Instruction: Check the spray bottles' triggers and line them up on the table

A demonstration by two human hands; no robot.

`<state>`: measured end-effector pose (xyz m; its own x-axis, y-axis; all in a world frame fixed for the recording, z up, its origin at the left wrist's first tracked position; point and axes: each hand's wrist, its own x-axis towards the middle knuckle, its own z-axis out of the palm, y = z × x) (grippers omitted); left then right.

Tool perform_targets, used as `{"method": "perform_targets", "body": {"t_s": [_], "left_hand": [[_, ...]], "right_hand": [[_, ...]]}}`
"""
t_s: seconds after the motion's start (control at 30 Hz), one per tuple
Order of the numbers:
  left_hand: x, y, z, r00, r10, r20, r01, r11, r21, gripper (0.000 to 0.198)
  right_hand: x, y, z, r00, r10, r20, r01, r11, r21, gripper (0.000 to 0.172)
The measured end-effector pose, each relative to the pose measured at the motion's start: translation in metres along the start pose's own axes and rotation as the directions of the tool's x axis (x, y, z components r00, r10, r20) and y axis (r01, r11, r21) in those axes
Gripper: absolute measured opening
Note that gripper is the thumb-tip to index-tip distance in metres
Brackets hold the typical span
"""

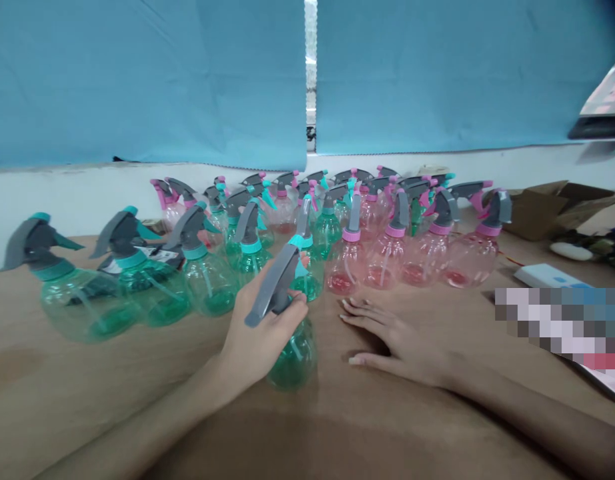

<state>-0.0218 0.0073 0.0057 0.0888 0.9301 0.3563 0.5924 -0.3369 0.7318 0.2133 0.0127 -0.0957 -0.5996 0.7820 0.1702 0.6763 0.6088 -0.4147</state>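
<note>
My left hand (260,327) is wrapped round the neck of a green spray bottle (292,360) with a grey and teal trigger head. The bottle is near the middle of the table, its lower body showing below my fingers. To the right, my right hand (387,333) lies on the table with its fingers spread and holds nothing. Just beyond it are pink spray bottles (343,270) in a row. Left of my left hand, more green spray bottles (210,283) stand in a slanting row.
Behind these rows, several more pink and green bottles (328,230) crowd towards the wall. An open cardboard box (537,210) sits at the back right, with a white box (552,275) nearer. A partly blurred-out flat object (607,383) lies at the right. Blue cloth (147,80) covers the wall.
</note>
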Motion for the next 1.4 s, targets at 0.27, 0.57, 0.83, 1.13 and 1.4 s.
{"method": "perform_targets", "body": {"t_s": [0.27, 0.57, 0.83, 1.13, 1.4], "left_hand": [[-0.0003, 0.0003, -0.001, 1.0, 0.009, -0.01, -0.009, 1.0, 0.018, 0.027], [0.0006, -0.0008, 0.0006, 1.0, 0.024, 0.0, -0.024, 1.0, -0.014, 0.029], [0.0008, 0.0011, -0.0011, 1.0, 0.019, 0.02, -0.02, 1.0, 0.012, 0.027], [-0.0002, 0.001, -0.0013, 1.0, -0.009, 0.013, 0.008, 1.0, 0.011, 0.031], [0.0003, 0.003, -0.0017, 0.999, 0.016, 0.034, -0.016, 1.0, 0.01, 0.032]], "right_hand": [[-0.0004, 0.0013, 0.0008, 1.0, -0.017, -0.016, 0.017, 1.0, 0.017, 0.067], [-0.0002, 0.0017, 0.0014, 1.0, -0.013, -0.011, 0.013, 1.0, 0.017, 0.068], [-0.0005, 0.0009, 0.0002, 0.999, -0.028, -0.024, 0.029, 0.999, 0.031, 0.066], [-0.0004, 0.0026, 0.0016, 0.999, -0.028, -0.015, 0.029, 0.999, 0.024, 0.067], [-0.0006, -0.0013, -0.0013, 1.0, -0.017, -0.024, 0.018, 0.999, 0.035, 0.066]]}}
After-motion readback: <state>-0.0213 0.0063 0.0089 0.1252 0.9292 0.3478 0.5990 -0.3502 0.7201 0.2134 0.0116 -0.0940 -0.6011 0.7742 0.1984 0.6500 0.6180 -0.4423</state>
